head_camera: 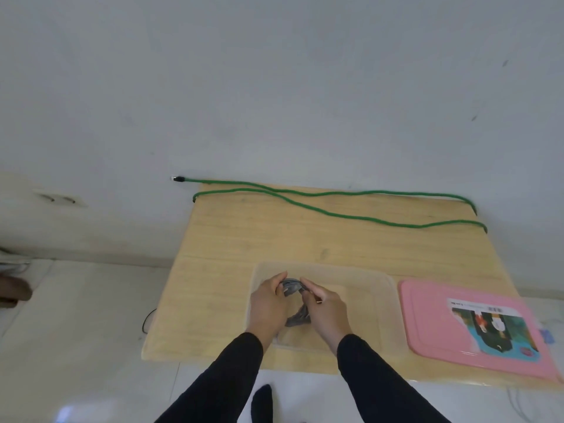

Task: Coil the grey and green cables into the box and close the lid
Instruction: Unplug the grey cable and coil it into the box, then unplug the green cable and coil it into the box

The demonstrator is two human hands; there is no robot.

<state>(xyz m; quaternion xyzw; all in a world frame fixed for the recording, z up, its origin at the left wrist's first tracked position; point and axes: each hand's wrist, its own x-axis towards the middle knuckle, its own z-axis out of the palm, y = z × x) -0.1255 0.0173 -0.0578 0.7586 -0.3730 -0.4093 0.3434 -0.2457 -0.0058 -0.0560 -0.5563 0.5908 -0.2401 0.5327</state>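
Note:
A clear plastic box (366,279) sits on the wooden table near the front edge. Over its left half, my left hand (268,303) and my right hand (328,312) both grip a bundle of coiled grey cable (292,286), one hand on each side of the coil. The lower part of the coil shows between my wrists. A long green cable (332,213) lies stretched in two lines across the far side of the table, its black plug sticking out past the far left corner. The pink lid (427,328), with a printed label, lies flat to the right of the box.
The light wooden table (229,239) stands against a white wall. A white floor lies on the left and in front. A thin black wire (148,320) hangs at the table's left edge. A wall socket (61,198) is at far left.

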